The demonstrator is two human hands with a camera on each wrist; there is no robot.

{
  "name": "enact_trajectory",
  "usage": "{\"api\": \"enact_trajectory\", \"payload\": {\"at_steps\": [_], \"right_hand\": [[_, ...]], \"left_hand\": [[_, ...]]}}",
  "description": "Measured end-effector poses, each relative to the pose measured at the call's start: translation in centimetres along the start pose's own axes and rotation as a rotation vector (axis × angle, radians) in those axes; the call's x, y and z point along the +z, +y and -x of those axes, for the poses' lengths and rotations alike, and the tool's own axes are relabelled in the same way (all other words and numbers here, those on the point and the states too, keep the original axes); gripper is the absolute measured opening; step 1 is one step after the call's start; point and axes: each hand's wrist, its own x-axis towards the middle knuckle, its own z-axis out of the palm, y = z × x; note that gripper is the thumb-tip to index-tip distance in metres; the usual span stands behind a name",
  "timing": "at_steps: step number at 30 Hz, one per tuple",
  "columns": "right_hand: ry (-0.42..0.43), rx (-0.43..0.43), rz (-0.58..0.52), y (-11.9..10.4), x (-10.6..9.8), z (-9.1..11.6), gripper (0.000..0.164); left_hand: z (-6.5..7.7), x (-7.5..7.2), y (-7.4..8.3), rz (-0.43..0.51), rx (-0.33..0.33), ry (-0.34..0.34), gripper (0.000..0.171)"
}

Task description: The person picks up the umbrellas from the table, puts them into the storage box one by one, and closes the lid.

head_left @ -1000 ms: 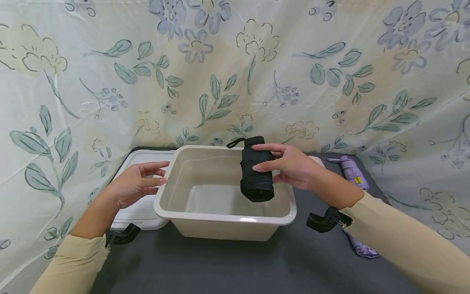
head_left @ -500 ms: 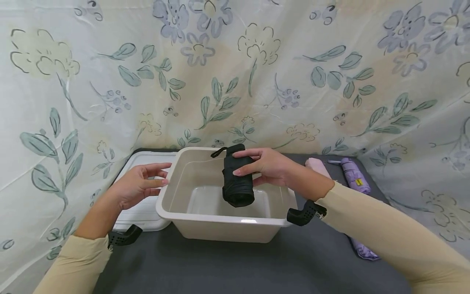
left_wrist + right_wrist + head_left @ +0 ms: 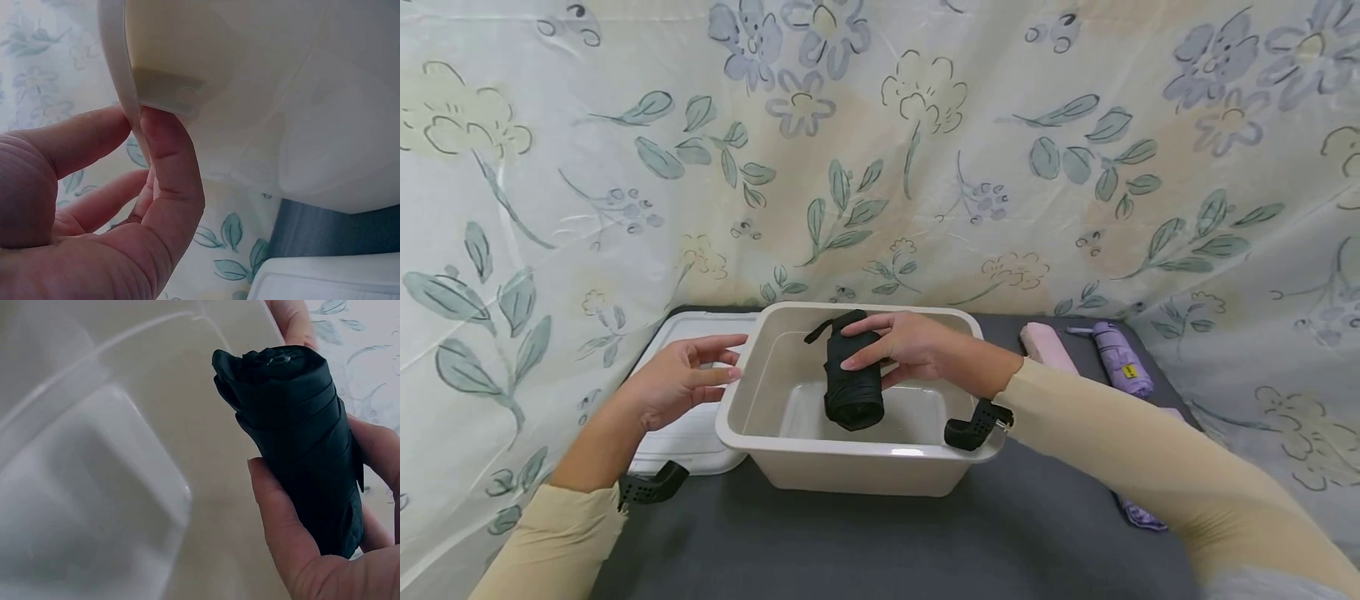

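A black folded umbrella [image 3: 852, 379] with a wrist loop is held in my right hand [image 3: 906, 350], thumb on one side and fingers on the other. It hangs tilted within the mouth of a beige plastic bin [image 3: 857, 472], toward the bin's left half. In the right wrist view the rolled end of the umbrella [image 3: 300, 437] points up, over the bin's inner wall. My left hand [image 3: 681, 382] pinches the bin's left rim; the left wrist view has the thumb and a bent finger [image 3: 172, 156] on either side of the rim [image 3: 122, 69].
A white lid [image 3: 681, 442] lies left of the bin, partly behind my left hand. On the right of the dark tabletop [image 3: 865, 550] are a pink roll [image 3: 1047, 346] and a purple folded umbrella [image 3: 1122, 358]. Another purple item [image 3: 1142, 512] is mostly under my right sleeve. Floral cloth [image 3: 850, 167] hangs behind.
My right hand has carried the black umbrella leftward and a little lower over the bin, uncovering the pink roll. My left hand has stayed at the rim.
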Motion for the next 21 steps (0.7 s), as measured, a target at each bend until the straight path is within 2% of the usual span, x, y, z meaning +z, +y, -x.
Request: {"api": "enact_trajectory", "payload": {"at_steps": [12,21], "right_hand": [[-0.015,0.065,0.094,0.5,1.8,-3.5,0.056],[-0.045,0.126,0.184,1.4,3.4,-5.7,0.052]], "left_hand": [[-0.1,0.1,-0.2,0.003,0.009,0.002,0.074],[0.0,0.2,-0.7,0.063,0.031,-0.014,0.071]]}}
